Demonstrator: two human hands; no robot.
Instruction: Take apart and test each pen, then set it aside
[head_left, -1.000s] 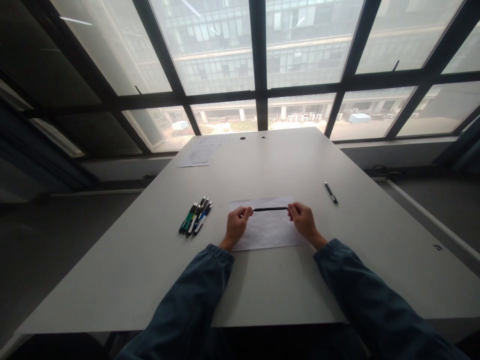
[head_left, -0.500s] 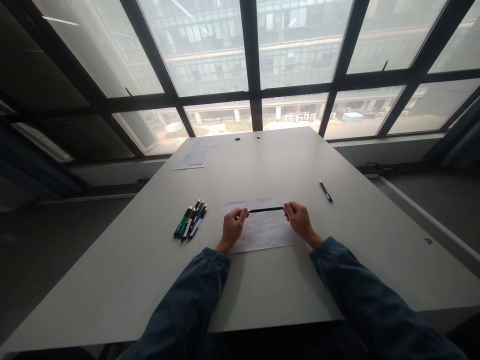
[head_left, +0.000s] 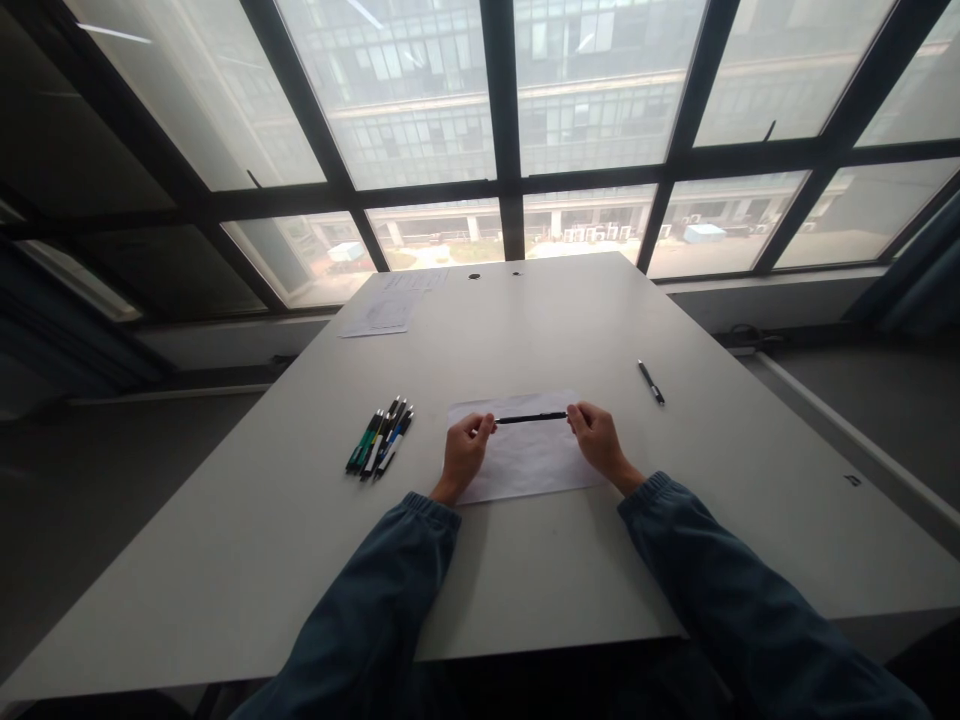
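Left hand (head_left: 465,452) and right hand (head_left: 598,438) each pinch an end of a slim black pen (head_left: 531,418), level above white paper sheet (head_left: 525,465) on grey table (head_left: 525,560), likely for twisting apart.

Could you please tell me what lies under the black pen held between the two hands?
Under the black pen lies a white sheet of paper on the grey table. The left hand and right hand cover the sheet's side parts and the pen's ends.

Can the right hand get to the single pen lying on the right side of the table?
Probably yes: the table between the right hand and the single pen is bare, though that hand now holds a black pen.
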